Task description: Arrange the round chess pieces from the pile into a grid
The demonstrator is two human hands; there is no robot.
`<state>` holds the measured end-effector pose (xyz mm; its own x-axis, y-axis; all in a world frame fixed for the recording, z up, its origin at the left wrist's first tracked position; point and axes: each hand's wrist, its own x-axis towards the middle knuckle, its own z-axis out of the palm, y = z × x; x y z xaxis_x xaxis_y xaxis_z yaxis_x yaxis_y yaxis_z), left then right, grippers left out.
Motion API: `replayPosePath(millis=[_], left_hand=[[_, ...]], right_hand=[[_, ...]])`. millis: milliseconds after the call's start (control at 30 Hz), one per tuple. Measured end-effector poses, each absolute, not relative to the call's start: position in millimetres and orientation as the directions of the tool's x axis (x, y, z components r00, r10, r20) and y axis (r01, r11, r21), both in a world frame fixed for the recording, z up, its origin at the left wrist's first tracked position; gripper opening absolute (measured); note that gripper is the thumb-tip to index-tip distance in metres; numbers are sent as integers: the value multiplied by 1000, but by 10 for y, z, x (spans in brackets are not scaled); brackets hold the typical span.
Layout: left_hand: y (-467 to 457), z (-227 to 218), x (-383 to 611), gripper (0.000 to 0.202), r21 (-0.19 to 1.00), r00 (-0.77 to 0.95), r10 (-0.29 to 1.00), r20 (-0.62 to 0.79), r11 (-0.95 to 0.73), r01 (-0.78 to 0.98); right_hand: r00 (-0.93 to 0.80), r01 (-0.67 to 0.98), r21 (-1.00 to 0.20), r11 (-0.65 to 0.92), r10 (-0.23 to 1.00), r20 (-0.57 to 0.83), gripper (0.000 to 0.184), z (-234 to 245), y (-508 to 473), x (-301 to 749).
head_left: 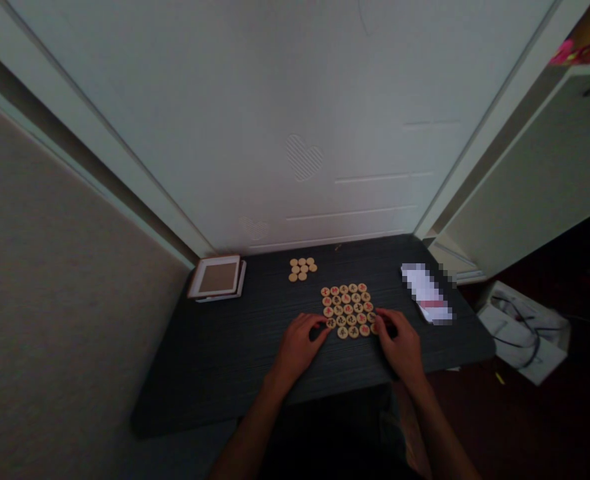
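Round wooden Chinese chess pieces (348,309) with red and black characters lie face up in close rows on the dark table. At the block's front left corner, my left hand (299,343) has thumb and index finger closed on the edge of a black-marked Chinese chess piece (331,323). On the opposite side, my right hand (402,343) is closed with its fingertips against a Chinese chess piece (371,317) at the right edge. The thumb partly covers the corner piece below it. Farther back sits a smaller group of blank-looking pieces (303,269).
A shallow framed box (218,276) lies at the table's (199,367) back left. To the right is a phone (427,293) with a blurred screen. A white panel with embossed hearts (303,157) rises behind. A white box with cables (525,330) stands right of the table.
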<state>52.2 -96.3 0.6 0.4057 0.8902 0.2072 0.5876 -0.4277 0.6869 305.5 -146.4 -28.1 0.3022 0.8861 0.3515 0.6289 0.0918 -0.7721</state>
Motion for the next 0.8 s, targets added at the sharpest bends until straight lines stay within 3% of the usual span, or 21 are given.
replayPosePath(millis=[800], left_hand=[[-998,-1,442,13,682,388,896,217,-423,596]], right_hand=[[264,649,-747,146,877,400,26,-307,-1484,3084]])
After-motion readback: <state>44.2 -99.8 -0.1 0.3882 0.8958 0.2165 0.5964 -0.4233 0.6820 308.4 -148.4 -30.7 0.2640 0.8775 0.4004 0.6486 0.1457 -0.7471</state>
